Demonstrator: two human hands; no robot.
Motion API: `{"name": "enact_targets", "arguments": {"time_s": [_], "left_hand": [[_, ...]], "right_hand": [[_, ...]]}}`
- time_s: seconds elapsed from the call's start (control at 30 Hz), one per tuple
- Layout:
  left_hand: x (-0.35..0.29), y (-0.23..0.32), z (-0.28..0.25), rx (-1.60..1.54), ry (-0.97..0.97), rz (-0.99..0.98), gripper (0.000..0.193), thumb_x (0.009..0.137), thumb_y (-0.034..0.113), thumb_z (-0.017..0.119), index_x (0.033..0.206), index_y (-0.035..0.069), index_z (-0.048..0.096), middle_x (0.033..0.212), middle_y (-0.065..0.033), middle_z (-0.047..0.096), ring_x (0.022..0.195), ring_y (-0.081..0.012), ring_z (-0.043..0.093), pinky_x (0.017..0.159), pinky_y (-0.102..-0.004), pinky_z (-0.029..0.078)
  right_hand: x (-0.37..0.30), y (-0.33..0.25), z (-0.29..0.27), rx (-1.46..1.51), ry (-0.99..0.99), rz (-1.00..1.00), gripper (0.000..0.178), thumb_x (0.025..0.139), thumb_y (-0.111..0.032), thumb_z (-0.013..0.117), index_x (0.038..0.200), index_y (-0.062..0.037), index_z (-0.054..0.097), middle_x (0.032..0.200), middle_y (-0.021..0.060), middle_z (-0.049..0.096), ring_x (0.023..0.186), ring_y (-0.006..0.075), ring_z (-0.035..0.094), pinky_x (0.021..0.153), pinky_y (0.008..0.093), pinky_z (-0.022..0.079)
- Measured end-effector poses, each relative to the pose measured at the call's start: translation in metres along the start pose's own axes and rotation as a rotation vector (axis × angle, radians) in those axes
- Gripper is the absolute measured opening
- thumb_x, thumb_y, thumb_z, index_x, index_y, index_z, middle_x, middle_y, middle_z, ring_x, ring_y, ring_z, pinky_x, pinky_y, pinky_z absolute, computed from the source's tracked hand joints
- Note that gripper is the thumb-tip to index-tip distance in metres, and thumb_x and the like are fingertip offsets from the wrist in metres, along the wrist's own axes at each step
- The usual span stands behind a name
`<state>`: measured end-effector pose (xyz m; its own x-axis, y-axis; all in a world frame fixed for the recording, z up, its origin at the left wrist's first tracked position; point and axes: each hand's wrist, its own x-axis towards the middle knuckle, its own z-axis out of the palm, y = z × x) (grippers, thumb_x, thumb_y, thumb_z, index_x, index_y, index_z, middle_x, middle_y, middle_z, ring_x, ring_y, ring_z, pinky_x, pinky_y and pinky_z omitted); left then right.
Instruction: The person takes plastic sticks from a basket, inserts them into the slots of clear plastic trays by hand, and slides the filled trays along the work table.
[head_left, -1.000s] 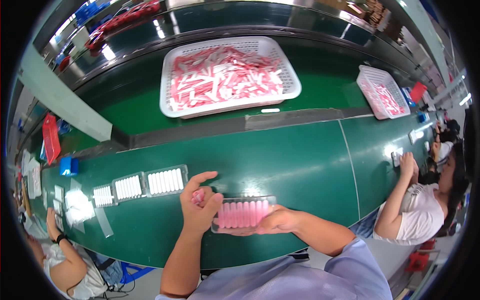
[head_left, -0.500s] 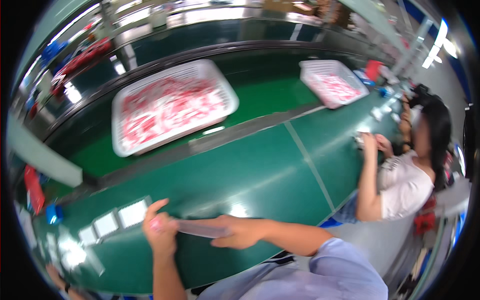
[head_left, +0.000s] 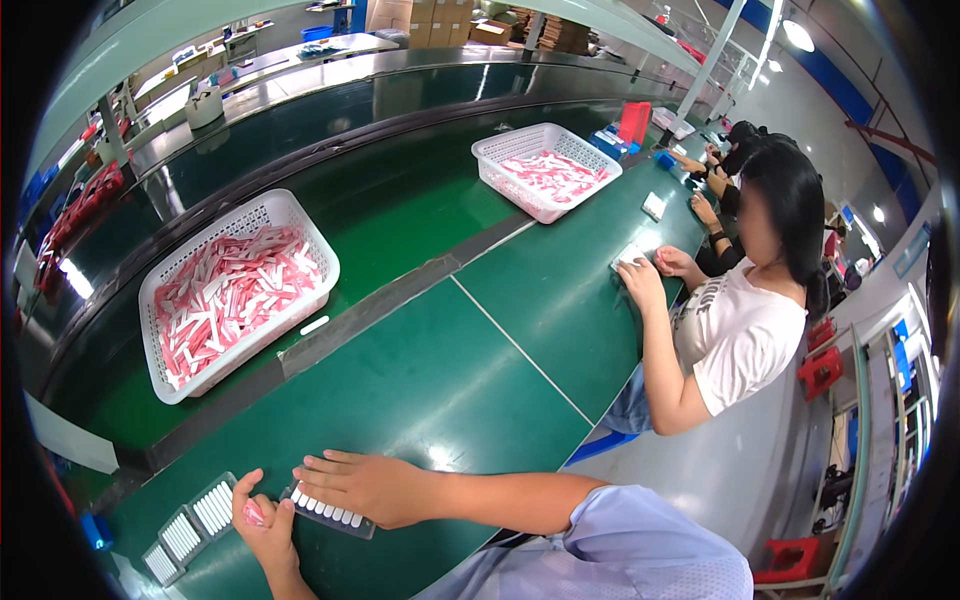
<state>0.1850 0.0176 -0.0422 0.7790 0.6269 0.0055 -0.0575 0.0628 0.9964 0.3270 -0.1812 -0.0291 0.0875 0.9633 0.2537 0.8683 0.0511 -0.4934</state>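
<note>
A clear tray (head_left: 357, 529) with a row of white sticks lies on the green bench in front of me. My right hand (head_left: 375, 488) rests flat over it, palm down with fingers stretched out, hiding its far part. At the tray's left end is my left hand (head_left: 265, 525), its thumb beside the tray's edge. Its lower fingers are curled round a small pink piece (head_left: 255, 513), while the index finger points up. What the piece is does not show. Just left of that hand, several filled trays (head_left: 212, 508) of white sticks lie in a line.
A white basket (head_left: 330, 268) heaped with pink and white strips stands beyond the bench on a green belt (head_left: 400, 215). Another such basket (head_left: 490, 150) is farther right. A co-worker (head_left: 740, 320) sits at my right, hands over a white tray. A blue object (head_left: 97, 531) stands far left.
My view has swung right and sharpened. The tray, seen edge-on between both hands before, now shows its white sticks face up, and my right hand has gone from gripping its end to lying across it.
</note>
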Motion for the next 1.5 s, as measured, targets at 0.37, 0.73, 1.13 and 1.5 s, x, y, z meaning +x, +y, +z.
{"name": "enact_targets", "arguments": {"time_s": [0.37, 0.73, 1.13, 1.5], "left_hand": [[-0.001, 0.004, 0.002, 0.032, -0.041, 0.002, 0.048, 0.079, -0.011, 0.069, 0.125, -0.005, 0.058, 0.064, 0.01, 0.033, 0.057, -0.0004, 0.031, 0.057, -0.0177, 0.028], [-0.013, 0.052, 0.026, 1.123, -0.325, 0.144, 0.086, 0.058, 0.025, 0.097, 0.135, 0.005, 0.064, 0.062, -0.0065, 0.054, 0.055, -0.023, 0.056, 0.057, -0.0336, 0.045], [0.034, 0.091, 0.045, 1.295, -0.507, 0.07, 0.077, 0.054, 0.029, 0.098, 0.125, 0.01, 0.074, 0.088, -0.0171, 0.075, 0.083, -0.0372, 0.071, 0.08, -0.0423, 0.056], [0.039, 0.115, -0.083, 1.242, 0.151, -0.209, 0.097, 0.045, 0.022, 0.101, 0.135, 0.009, 0.067, 0.095, -0.0143, 0.074, 0.088, -0.0293, 0.068, 0.082, -0.0413, 0.055]], "right_hand": [[0.0, 0.005, -0.014, -0.347, 0.168, 0.165, 0.06, 0.085, -0.01, 0.068, 0.143, -0.0038, 0.055, 0.15, 0.017, 0.052, 0.147, 0.0344, 0.042, 0.126, 0.0572, 0.021], [-0.001, 0.008, -0.016, -0.414, 0.274, 0.469, 0.062, 0.084, -0.014, 0.071, 0.143, -0.0046, 0.055, 0.148, 0.021, 0.052, 0.145, 0.0378, 0.043, 0.124, 0.0596, 0.021], [-0.004, 0.011, -0.005, -0.373, 0.32, 0.468, 0.06, 0.083, -0.011, 0.071, 0.14, -0.0047, 0.054, 0.144, 0.0205, 0.054, 0.141, 0.0375, 0.046, 0.123, 0.0622, 0.022], [-0.003, 0.002, -0.017, -0.234, 0.31, 0.459, 0.067, 0.078, -0.005, 0.065, 0.144, -0.0042, 0.053, 0.151, 0.0203, 0.047, 0.148, 0.0376, 0.038, 0.123, 0.0659, 0.016]]}}
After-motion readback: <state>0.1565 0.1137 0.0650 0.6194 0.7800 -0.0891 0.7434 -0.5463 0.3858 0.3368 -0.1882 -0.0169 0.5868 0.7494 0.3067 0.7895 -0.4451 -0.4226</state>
